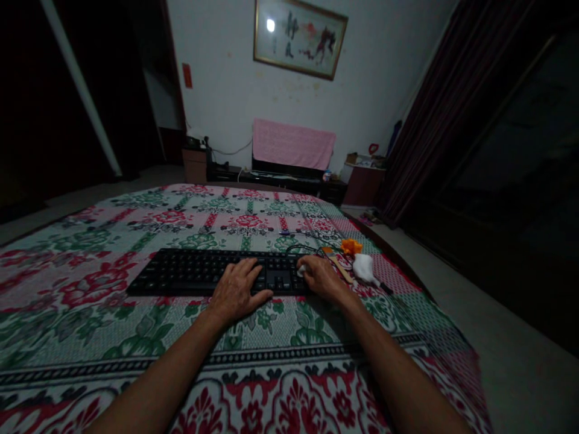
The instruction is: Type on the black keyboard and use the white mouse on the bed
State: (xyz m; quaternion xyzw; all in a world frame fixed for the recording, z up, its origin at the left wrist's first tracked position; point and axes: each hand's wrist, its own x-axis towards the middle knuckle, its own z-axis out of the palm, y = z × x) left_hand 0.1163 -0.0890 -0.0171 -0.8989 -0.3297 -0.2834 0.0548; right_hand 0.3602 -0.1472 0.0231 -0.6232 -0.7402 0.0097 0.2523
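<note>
A black computer keyboard (190,271) lies on the flowered cloth in front of me. My left hand (236,286) rests palm down on its right-middle part, fingers spread and thumb out to the side. Over the number keys at the right end is my right hand (322,277), its fingers closed round a small white wad (301,270); whether it is cotton or tissue I cannot make out. The wad is at the keys, mostly hidden by the fingers. The keyboard's cable (301,246) runs from its back edge.
Right of my right hand lie a flat wooden stick (342,270), an orange object (351,246), a white bundle (363,267) and a dark thin-handled tool (387,289). The cable's plug (284,232) lies behind the keyboard. A patterned cloth (253,337) covers the table.
</note>
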